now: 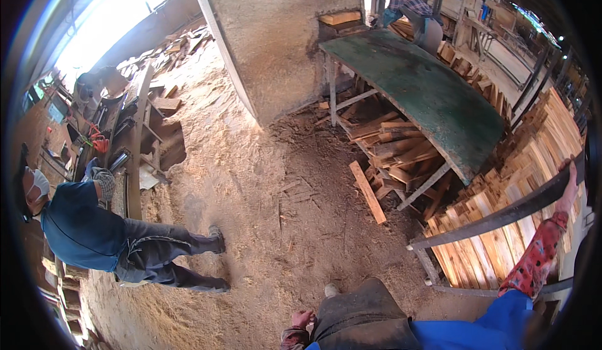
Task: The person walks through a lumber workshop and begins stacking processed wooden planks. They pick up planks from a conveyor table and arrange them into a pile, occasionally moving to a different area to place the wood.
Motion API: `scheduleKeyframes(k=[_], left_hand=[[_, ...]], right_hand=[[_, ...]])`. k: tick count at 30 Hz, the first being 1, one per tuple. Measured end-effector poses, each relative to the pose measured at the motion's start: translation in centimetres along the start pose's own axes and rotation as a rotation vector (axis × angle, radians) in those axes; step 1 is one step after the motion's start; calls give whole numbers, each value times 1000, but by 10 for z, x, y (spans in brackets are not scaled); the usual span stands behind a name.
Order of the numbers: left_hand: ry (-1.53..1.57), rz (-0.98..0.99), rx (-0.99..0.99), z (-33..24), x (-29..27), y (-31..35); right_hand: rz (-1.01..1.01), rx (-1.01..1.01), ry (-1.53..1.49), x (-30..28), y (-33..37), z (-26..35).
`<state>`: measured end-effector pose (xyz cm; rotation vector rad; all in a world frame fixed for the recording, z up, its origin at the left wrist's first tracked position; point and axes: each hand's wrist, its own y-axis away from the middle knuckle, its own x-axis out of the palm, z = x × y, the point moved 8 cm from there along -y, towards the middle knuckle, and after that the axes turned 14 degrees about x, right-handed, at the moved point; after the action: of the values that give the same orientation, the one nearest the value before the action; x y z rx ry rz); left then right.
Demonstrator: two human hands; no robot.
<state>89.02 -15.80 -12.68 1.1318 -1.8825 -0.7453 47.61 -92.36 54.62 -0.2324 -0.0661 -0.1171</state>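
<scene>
On the right, my right arm in a red patterned sleeve reaches out to a dark bar [501, 215] of a frame. The fingers of my right hand [570, 187] are closed round that bar near its far right end. Behind and below the bar stand many upright wooden strips [476, 243], packed closely in the frame. My left hand [303, 318] hangs low beside my dark apron [360, 315], its fingers curled in and nothing visible in them.
A green-topped table [420, 93] stands ahead, with loose wood pieces [401, 143] beneath it. One plank [368, 192] leans out by its legs. A large panel [282, 43] rises behind. A masked co-worker [88, 224] stands left by a bench; another person [411, 5] bends at the back.
</scene>
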Motion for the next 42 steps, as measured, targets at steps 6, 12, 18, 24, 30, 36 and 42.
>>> scheduleKeyframes(k=[6,12,18,24,30,36,42], left_hand=[[-330,-135,2,-36,25,1],[-194,9,-57,-76,71,-32],[-348,-55,-32,-120,63,-88],[-515,17,-48,-196,122,-153],[-324,265,185,-286,189,-194],[-641,40,111,-340,198,-199],[-794,-57,-6,-368,166,-201]], right_hand=[[38,-101,26,-8,3,10],[-41,-142,44,-16,16,23],[-239,-20,171,35,68,37],[-246,-99,-125,-24,58,15],[-468,84,-121,-86,74,-18],[-1116,-83,631,-9,148,1],[-1040,-397,1472,103,177,-56]])
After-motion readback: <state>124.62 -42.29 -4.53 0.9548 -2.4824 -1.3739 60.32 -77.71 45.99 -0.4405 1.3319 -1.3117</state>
